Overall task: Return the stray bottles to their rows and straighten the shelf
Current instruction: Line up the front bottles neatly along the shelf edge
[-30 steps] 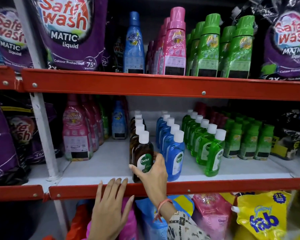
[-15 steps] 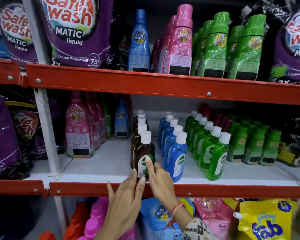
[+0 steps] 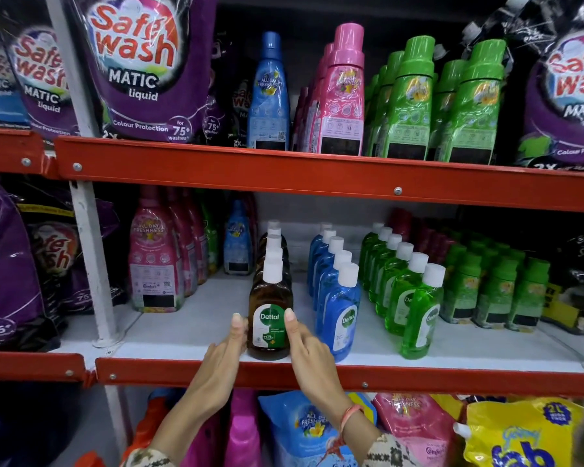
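Nearest the camera, the person's 2 hands reach up over the red shelf rail [image 3: 317, 374]. The left hand [image 3: 221, 357] and the right hand [image 3: 312, 355] press against opposite sides of the front brown Dettol bottle [image 3: 269, 318], fingers straight and thumbs up beside its label, cradling it between them rather than wrapping round it. That two-sided hold looks meant to square the bottle, label forward, at the head of its row. The bottle stands upright at the front edge of the middle shelf [image 3: 189, 325], with the rest of the brown row [image 3: 274, 251] filing straight back behind it. Just to the right run the blue row [image 3: 334, 284] and the green row [image 3: 402, 281], each already in line. Farther back and above, taller pink bottles [image 3: 344, 96] and green bottles [image 3: 415, 102] stand on the upper shelf.
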Demonstrator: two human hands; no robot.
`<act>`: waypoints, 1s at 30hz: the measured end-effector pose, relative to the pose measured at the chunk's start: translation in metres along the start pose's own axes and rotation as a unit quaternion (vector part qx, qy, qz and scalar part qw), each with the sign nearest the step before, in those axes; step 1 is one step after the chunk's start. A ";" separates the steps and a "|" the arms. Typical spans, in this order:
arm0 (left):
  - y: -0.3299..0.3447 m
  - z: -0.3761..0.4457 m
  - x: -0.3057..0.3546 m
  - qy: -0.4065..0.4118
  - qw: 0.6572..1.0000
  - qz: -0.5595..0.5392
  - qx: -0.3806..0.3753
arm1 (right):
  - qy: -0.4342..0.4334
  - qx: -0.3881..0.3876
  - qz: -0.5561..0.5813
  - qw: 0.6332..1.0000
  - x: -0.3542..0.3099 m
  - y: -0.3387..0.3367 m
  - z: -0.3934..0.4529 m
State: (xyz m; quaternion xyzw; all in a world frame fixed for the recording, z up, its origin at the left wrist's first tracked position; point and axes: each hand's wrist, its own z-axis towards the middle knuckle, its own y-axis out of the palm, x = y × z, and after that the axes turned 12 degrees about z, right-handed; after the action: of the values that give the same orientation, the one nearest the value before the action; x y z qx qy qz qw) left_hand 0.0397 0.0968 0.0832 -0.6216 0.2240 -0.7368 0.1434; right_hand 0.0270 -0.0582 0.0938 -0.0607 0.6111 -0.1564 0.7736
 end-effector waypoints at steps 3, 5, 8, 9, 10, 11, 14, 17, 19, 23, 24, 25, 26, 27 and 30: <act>0.001 -0.003 0.003 0.009 1.000 -0.013 0.011 | 0.002 -0.008 0.006 1.000 0.001 -0.001 0.000; 0.002 -0.003 0.003 0.010 0.999 -0.026 0.018 | 0.001 -0.014 0.011 1.000 0.001 -0.002 0.000; 0.004 -0.004 0.006 0.004 0.999 -0.048 0.025 | -0.008 -0.022 0.009 1.000 0.004 -0.003 0.001; 0.005 -0.005 0.007 0.006 0.998 -0.050 0.031 | -0.013 -0.026 0.005 1.000 0.004 -0.002 0.000; 0.006 -0.006 0.006 0.009 0.998 -0.048 0.041 | -0.019 -0.030 0.002 0.999 0.004 -0.002 0.000; 0.008 -0.007 0.004 0.010 0.998 -0.043 0.055 | -0.027 -0.033 0.002 0.999 0.005 -0.003 -0.002; 0.014 -0.010 -0.002 0.012 0.992 -0.033 0.119 | -0.055 -0.016 0.008 0.998 0.004 -0.012 -0.006; 0.018 -0.017 -0.004 0.019 0.978 -0.045 0.204 | -0.081 0.021 0.052 0.995 0.002 -0.032 -0.013; 0.024 -0.022 0.001 0.033 0.965 -0.058 0.253 | -0.091 0.066 0.101 0.988 0.003 -0.049 -0.016; 0.045 -0.024 0.026 0.045 0.954 -0.146 0.258 | -0.099 0.183 0.197 0.958 0.007 -0.089 -0.012; 0.053 -0.022 0.033 0.043 0.959 -0.159 0.231 | -0.094 0.205 0.209 0.952 0.010 -0.097 -0.009; 0.061 -0.020 0.040 0.033 0.966 -0.165 0.198 | -0.086 0.218 0.210 0.949 0.015 -0.104 -0.005; 0.069 -0.019 0.047 0.021 0.971 -0.170 0.165 | -0.073 0.223 0.203 0.951 0.021 -0.109 0.001; 0.076 -0.018 0.054 0.006 0.976 -0.170 0.136 | -0.053 0.219 0.189 0.956 0.029 -0.112 0.008; 0.090 -0.015 0.072 -0.032 0.985 -0.148 0.076 | 0.032 0.160 0.159 0.974 0.042 -0.114 0.026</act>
State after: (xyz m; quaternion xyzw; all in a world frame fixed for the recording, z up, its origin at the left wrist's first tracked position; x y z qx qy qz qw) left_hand 0.0055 -0.0138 0.0967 -0.6584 0.0677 -0.7446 0.0868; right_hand 0.0412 -0.1812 0.0934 0.1669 0.6043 -0.1293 0.7682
